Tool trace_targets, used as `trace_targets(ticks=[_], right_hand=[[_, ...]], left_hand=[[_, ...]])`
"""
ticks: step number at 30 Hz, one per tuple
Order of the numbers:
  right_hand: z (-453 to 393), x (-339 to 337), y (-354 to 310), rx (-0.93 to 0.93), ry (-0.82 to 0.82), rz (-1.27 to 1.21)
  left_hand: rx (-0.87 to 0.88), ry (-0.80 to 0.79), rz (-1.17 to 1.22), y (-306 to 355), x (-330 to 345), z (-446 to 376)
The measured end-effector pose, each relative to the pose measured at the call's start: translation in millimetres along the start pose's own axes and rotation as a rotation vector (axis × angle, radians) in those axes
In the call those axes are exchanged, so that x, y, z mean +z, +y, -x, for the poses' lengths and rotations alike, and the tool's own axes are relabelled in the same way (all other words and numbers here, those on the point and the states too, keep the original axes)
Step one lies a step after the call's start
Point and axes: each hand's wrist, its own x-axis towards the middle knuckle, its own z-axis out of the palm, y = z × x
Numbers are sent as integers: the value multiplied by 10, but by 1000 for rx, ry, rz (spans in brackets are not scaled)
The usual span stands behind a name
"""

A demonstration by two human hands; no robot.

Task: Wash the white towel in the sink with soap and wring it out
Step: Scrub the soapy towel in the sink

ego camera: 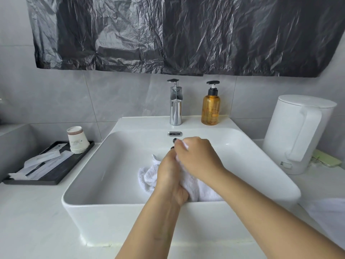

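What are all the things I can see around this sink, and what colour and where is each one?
towel: one, white, bunched in the sink
sink: one, white, centre
faucet: one, chrome, behind the basin
soap bottle: one, amber with black pump, right of the faucet
paper cups: one stack, white, on the tray
tray: one, black, left counter, holding white packets
kettle: one, white, right counter
plastic sheet: black, on the wall above
left hand: grips the towel
right hand: grips the towel
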Motion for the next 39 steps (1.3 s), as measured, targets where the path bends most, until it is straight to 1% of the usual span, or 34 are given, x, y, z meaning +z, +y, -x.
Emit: trace_targets(ticks=[2, 3, 5, 6, 8, 9, 12, 14, 16, 18, 20, 22, 24, 25, 28, 32, 34, 35, 37, 39], right_hand=[[-122, 8, 45, 80, -24, -58], [-126, 15, 31, 84, -34, -44], [9, 21, -60, 33, -48, 52], [131, 27, -107, -23, -39, 115], [379, 12, -201, -121, -21, 183], [424, 3, -212, -138, -18, 184], [273, -33, -163, -74, -20, 127], [72, -16, -70, -32, 10, 75], [-73, 1, 5, 36, 8, 26], [-105, 27, 9, 55, -4, 12], [35, 36, -82, 17, -17, 105], [274, 36, -164, -83, -15, 190], [469, 14, -213, -130, -23, 217], [479, 0, -206, -133, -23, 217], [286, -26, -167, -86, 6, 162], [-85, -23, -35, 29, 29, 30], [-124, 2, -6, 54, 13, -6], [-66, 18, -24, 51, -1, 20], [157, 48, -76, -12, -6, 131], [399, 42, -132, -95, 6, 182]], left_hand=[[0, 13, 10, 13, 1, -2], [4, 38, 42, 16, -14, -8], [-2, 92, 112, 7, -73, -22], [-7, 99, 135, 16, -97, -10], [1, 75, 120, 7, -141, -13], [6, 61, 108, 2, -148, -16], [-22, -10, 84, 15, -74, 7], [-32, -52, 45, 22, -40, 14], [-44, -57, 41, 14, -41, 2], [-49, -26, 78, 12, -62, -16], [-50, 13, 121, 11, -83, -19], [-31, 38, 126, -6, -139, -44], [9, 37, 100, -9, -165, -33], [3, 30, 78, -5, -166, -33], [-78, -29, 45, 23, -118, -26], [-102, -64, 38, 18, -92, -39], [-113, 1, 70, 12, -120, -53], [-122, 37, 85, 13, -127, -44], [-141, 59, 85, 28, -117, -19], [-111, 68, 81, 28, -122, -2]])
